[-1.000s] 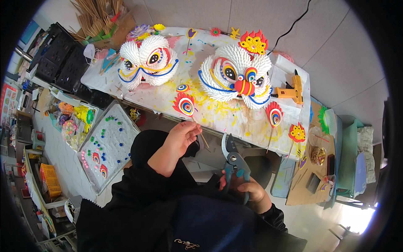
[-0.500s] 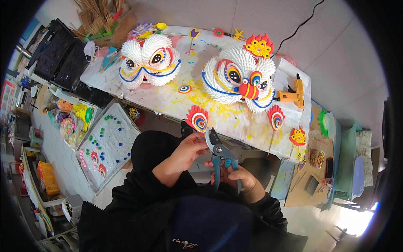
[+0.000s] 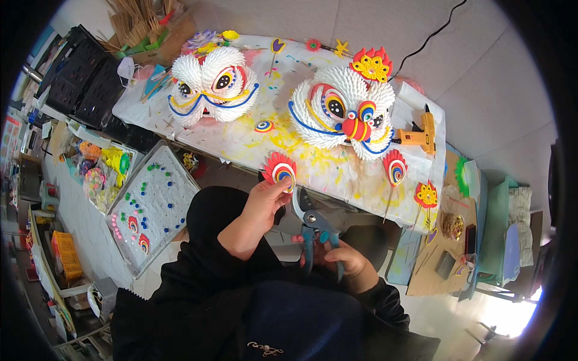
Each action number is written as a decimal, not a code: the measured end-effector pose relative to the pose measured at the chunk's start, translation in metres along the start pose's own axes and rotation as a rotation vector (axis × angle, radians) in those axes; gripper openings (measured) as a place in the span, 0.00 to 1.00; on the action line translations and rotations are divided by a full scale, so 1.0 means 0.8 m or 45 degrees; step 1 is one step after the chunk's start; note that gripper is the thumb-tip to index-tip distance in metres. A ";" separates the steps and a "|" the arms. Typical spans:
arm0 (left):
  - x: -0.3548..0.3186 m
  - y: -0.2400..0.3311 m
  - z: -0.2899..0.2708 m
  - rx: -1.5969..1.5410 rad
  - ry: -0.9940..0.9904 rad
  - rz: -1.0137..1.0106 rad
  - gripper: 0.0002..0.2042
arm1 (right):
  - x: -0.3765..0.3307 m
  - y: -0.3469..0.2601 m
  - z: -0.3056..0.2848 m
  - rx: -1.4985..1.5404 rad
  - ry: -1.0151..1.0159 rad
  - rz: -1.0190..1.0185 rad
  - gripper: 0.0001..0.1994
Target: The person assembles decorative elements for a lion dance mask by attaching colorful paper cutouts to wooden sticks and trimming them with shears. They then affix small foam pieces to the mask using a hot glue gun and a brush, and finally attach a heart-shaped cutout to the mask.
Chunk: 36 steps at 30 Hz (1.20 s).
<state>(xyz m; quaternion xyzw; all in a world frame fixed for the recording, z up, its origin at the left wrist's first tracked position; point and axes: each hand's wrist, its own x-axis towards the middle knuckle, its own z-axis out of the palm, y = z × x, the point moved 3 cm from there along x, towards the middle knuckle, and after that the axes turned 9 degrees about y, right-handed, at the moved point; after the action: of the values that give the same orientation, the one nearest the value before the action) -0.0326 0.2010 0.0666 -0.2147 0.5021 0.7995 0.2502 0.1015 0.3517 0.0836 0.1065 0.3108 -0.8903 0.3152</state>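
Observation:
In my left hand [image 3: 260, 203] is a red flame-edged ornament [image 3: 279, 166] with white, yellow and blue rings, pinched under the thumb at the table's near edge. My right hand [image 3: 350, 259] grips pruning shears [image 3: 312, 220] with blue-grey handles; their blades point up, parted, just below and right of the ornament. Beyond the hands, a white lion head [image 3: 316, 135] with a red nose and flame crest stands on the table. To its left is a second white lion head [image 3: 211, 90]. A similar flame ornament on a stick [image 3: 395, 168] lies at the table's near right edge.
A paint-stained covering [image 3: 343, 180] lies on the table. An orange glue gun [image 3: 424, 133] rests at its right end, near a yellow-and-red ornament [image 3: 426, 195]. At left, a grey tray [image 3: 158, 207] holds several small coloured balls. Cardboard [image 3: 430, 271] with craft items is at right.
My left hand has moved up and slightly left, its thumb now on the flame ornament's face. The shears have dropped slightly, away from my left fingers.

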 end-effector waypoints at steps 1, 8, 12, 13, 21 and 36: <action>-0.006 0.005 0.001 -0.020 0.004 0.029 0.08 | -0.005 -0.003 0.001 -0.007 -0.013 -0.030 0.36; -0.053 0.099 0.037 0.048 -0.235 0.513 0.11 | -0.056 -0.021 0.002 -0.138 -0.148 -0.094 0.38; -0.066 0.140 0.071 0.166 -0.348 0.602 0.13 | -0.048 -0.006 0.004 -0.247 -0.289 0.045 0.37; -0.070 0.144 0.077 0.204 -0.353 0.605 0.13 | -0.048 -0.004 0.004 -0.237 -0.287 0.049 0.36; -0.088 0.135 0.098 0.313 -0.400 0.558 0.11 | -0.050 0.000 0.005 -0.084 -0.326 -0.020 0.37; -0.080 0.127 0.109 0.371 -0.391 0.481 0.12 | -0.055 0.020 0.021 0.087 -0.220 -0.139 0.34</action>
<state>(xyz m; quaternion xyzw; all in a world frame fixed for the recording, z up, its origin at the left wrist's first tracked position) -0.0529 0.2308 0.2104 0.0446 0.5990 0.7746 0.1980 0.1458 0.3535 0.1063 0.0227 0.2574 -0.9221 0.2880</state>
